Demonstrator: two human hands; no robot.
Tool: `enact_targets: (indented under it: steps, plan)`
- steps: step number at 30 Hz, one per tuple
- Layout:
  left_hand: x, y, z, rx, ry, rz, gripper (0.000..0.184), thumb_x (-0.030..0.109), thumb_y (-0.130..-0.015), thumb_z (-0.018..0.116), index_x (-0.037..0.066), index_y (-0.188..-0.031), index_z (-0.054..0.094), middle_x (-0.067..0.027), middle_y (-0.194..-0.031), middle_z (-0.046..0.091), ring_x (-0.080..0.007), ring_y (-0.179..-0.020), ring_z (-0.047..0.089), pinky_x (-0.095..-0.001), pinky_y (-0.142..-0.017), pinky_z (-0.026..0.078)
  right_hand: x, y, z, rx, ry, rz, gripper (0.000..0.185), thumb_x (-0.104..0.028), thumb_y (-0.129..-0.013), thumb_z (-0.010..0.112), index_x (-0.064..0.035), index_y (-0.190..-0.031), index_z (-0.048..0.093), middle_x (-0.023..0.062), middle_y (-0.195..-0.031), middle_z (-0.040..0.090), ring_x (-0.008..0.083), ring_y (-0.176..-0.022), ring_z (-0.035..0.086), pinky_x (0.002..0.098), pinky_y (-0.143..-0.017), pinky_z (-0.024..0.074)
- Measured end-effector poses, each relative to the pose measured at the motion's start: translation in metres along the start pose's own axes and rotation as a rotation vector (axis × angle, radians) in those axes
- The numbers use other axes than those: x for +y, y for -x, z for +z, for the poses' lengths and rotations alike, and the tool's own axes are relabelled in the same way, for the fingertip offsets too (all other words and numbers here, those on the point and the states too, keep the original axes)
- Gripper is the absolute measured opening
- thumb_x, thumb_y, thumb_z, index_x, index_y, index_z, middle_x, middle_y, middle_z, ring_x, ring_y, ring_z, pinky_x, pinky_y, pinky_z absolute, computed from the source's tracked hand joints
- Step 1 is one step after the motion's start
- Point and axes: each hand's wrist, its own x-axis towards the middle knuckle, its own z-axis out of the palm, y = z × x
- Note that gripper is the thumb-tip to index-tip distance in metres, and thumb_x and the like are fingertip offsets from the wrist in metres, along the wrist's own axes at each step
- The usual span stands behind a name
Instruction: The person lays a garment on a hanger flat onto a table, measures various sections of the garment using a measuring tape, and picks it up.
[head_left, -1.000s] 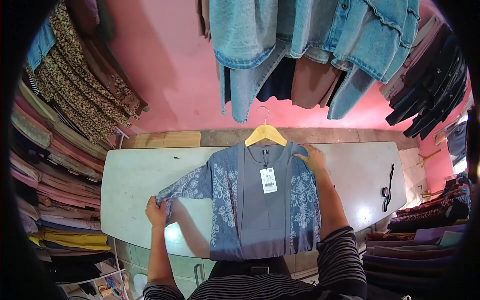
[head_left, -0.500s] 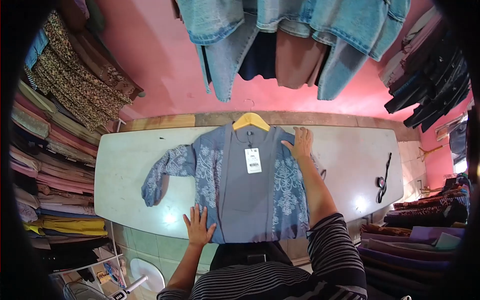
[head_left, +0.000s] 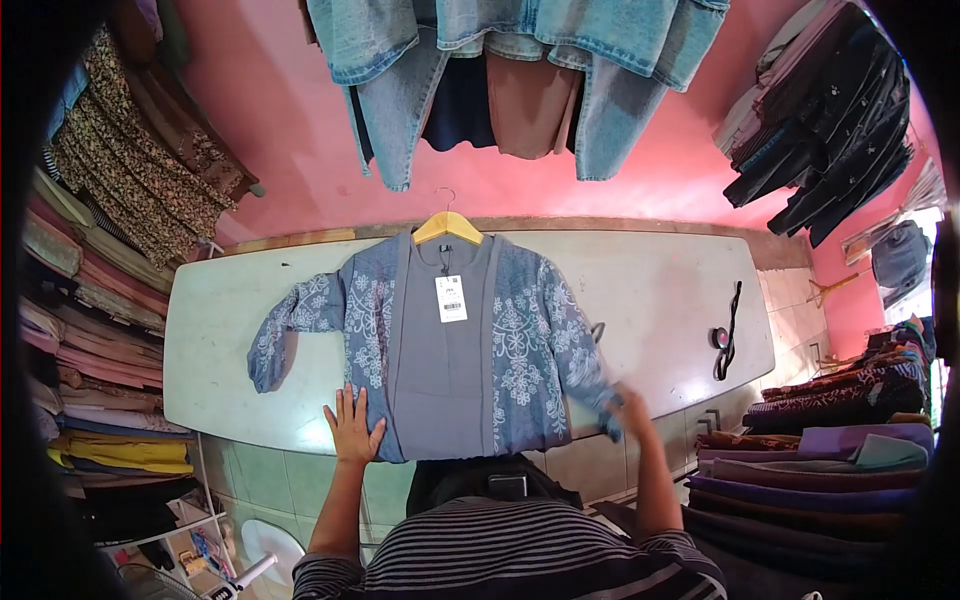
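A grey-blue garment [head_left: 445,370] with white floral panels lies on the pale table, a wooden hanger [head_left: 447,228] in its neck and a white tag [head_left: 451,298] on its chest. My left hand [head_left: 353,428] rests with spread fingers on the garment's lower left edge. The left sleeve [head_left: 285,330] lies bent outward, with no hand on it. At the end of the right sleeve [head_left: 575,350] is my right hand [head_left: 628,408], its fingers closed on the cuff and slightly blurred.
On the right of the white table [head_left: 680,300] lies a black cord with a round piece [head_left: 720,338]. Denim clothes [head_left: 390,110] hang above the far edge. Folded cloth stacks [head_left: 820,480] stand at right, more at left [head_left: 110,370]. A white fan-like object [head_left: 270,548] is below.
My left hand let go of the left cuff and moved to the garment's lower edge. My right hand left the right shoulder and moved down to the right cuff. The view shifted.
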Motion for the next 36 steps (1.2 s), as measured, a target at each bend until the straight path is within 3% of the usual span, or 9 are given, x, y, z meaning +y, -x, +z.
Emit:
enact_targets:
  steps: [2,3,4,7,16,21,31,33,36]
  plan:
    - [0.0,0.0,0.001,-0.004,-0.011,-0.002,0.066,0.046,-0.078,0.048,0.011,-0.132,0.032,-0.0145,-0.139,0.023,-0.0326,-0.129,0.018,-0.0568,-0.101,0.007,0.019,-0.031,-0.04,0.181,-0.071,0.227,0.015,-0.006,-0.073,0.055,-0.002,-0.087,0.052,0.0167,-0.074,0.054,0.0296,-0.06,0.054,0.0391,-0.053,0.0418]
    - [0.0,0.0,0.001,-0.001,-0.013,-0.002,0.066,0.046,-0.078,0.048,0.011,-0.132,0.032,-0.0145,-0.139,0.023,-0.0326,-0.129,0.018,-0.0568,-0.101,0.007,0.002,-0.046,-0.069,0.244,-0.158,0.536,0.024,-0.007,-0.074,0.055,-0.0037,-0.097,0.05,0.0172,-0.079,0.054,0.0303,-0.071,0.054,0.0404,-0.063,0.0426]
    - [0.0,0.0,0.001,-0.004,-0.009,-0.004,0.067,0.044,-0.077,0.049,0.012,-0.132,0.031,-0.0142,-0.139,0.022,-0.0323,-0.129,0.017,-0.0568,-0.101,0.007,0.011,-0.055,-0.075,0.453,0.343,0.333,0.04,-0.006,-0.072,0.059,-0.0055,-0.109,0.045,0.0177,-0.092,0.053,0.0329,-0.088,0.05,0.043,-0.075,0.04]
    - [0.001,0.0,0.002,-0.008,0.001,-0.016,0.068,0.042,-0.076,0.052,0.013,-0.133,0.03,-0.0137,-0.139,0.022,-0.0319,-0.13,0.017,-0.0566,-0.101,0.007,-0.031,-0.084,-0.086,0.67,0.41,0.187,0.052,-0.005,-0.067,0.064,-0.0018,-0.114,0.042,0.0178,-0.106,0.046,0.0355,-0.099,0.042,0.0437,-0.085,0.0332]
    - [0.019,0.007,-0.004,0.034,-0.141,-0.096,0.07,0.046,-0.073,0.053,0.012,-0.132,0.032,-0.0132,-0.139,0.023,-0.0342,-0.129,0.016,-0.0589,-0.1,0.004,-0.13,-0.181,0.071,0.077,0.042,-0.258,0.069,-0.007,-0.064,0.066,-0.0067,-0.126,0.033,0.0199,-0.129,0.031,0.0385,-0.119,0.028,0.0484,-0.097,0.0258]
    - [0.05,0.04,-0.007,0.139,0.042,-0.183,0.074,0.052,-0.066,0.056,0.006,-0.122,0.04,-0.0152,-0.121,0.038,-0.0356,-0.113,0.034,-0.0596,-0.098,0.011,-0.129,-0.253,0.115,-0.215,0.382,-0.156,0.082,-0.037,-0.07,0.066,-0.0241,-0.136,0.02,0.0109,-0.142,0.012,0.038,-0.128,0.014,0.0561,-0.092,0.0301]
    - [0.012,0.073,0.004,0.386,0.413,-0.373,0.019,0.0,-0.065,0.059,0.002,-0.083,0.057,-0.0106,-0.067,0.055,-0.0285,-0.063,0.053,-0.0388,-0.062,0.043,-0.143,-0.283,0.113,-0.515,0.525,0.098,0.083,-0.049,-0.079,0.052,-0.0309,-0.137,-0.004,0.0061,-0.145,-0.007,0.0315,-0.132,-0.004,0.0532,-0.1,0.0171]
    - [-0.001,0.08,0.023,0.454,0.907,-0.631,0.016,-0.004,-0.066,0.057,0.002,-0.082,0.057,-0.0115,-0.064,0.055,-0.0291,-0.059,0.054,-0.0378,-0.057,0.044,-0.144,-0.283,0.112,-0.513,0.531,0.107,0.082,-0.049,-0.079,0.051,-0.0311,-0.137,-0.004,0.0054,-0.145,-0.007,0.031,-0.133,-0.003,0.0532,-0.099,0.0175]
    - [0.005,0.066,-0.018,0.513,0.567,-0.45,0.016,-0.005,-0.065,0.055,0.005,-0.077,0.056,-0.0096,-0.07,0.056,-0.0278,-0.064,0.054,-0.039,-0.059,0.042,-0.142,-0.283,0.112,-0.518,0.537,0.094,0.082,-0.05,-0.08,0.051,-0.0312,-0.137,-0.004,0.0049,-0.145,-0.007,0.0306,-0.133,-0.004,0.053,-0.1,0.0171]
